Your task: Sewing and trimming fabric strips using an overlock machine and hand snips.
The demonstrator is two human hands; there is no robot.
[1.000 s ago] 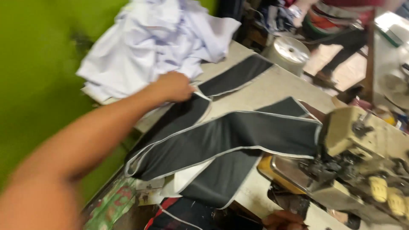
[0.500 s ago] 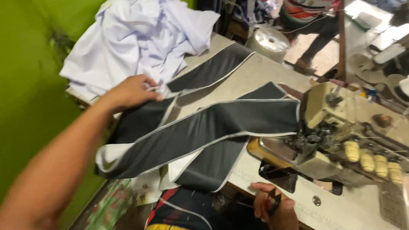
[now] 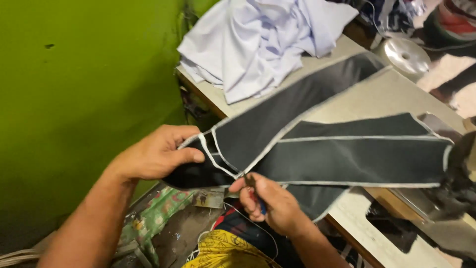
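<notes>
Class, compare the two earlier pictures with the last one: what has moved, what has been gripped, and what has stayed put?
The left hand drew back toward the body and now grips the end of the dark cloth strips. The right hand rose with small scissors to the strips' white edge. The white cloth pile stayed on the table.

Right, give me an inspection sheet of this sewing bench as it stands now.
Surface: pale worktable, mostly covered.
Job's things: dark fabric strips with white overlocked edges, lying over the table.
Clutter: heap of white cloth at the far corner; round metal disc beyond.
Grippers: left hand pinches a strip's end; right hand holds small thread snips at the edge.
Cables: thin cord beneath the hands.
Surroundings: green wall; sewing machine at right, blurred.
</notes>
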